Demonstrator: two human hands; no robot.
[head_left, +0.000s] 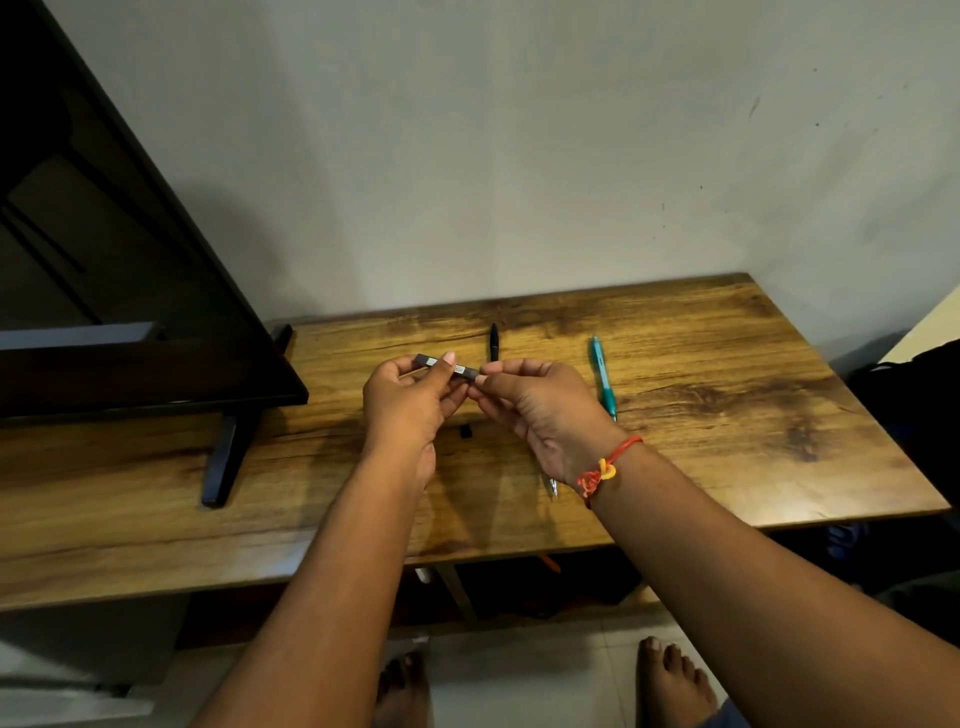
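A short dark pen barrel (465, 370) with a small white label is held level above the wooden table (701, 405). My left hand (410, 400) grips its left part, thumb on top. My right hand (540, 410) pinches its right end between thumb and fingertips; a red and yellow thread is tied at that wrist. A small black piece (466, 432) lies on the table just below the hands. The barrel's middle is hidden by my left thumb.
A black pen (494, 343) and a teal pen (602, 376) lie on the table behind and right of the hands. A silver pen tip (554, 487) shows under my right wrist. A black monitor (104, 291) on feet stands at the left. A wall is behind.
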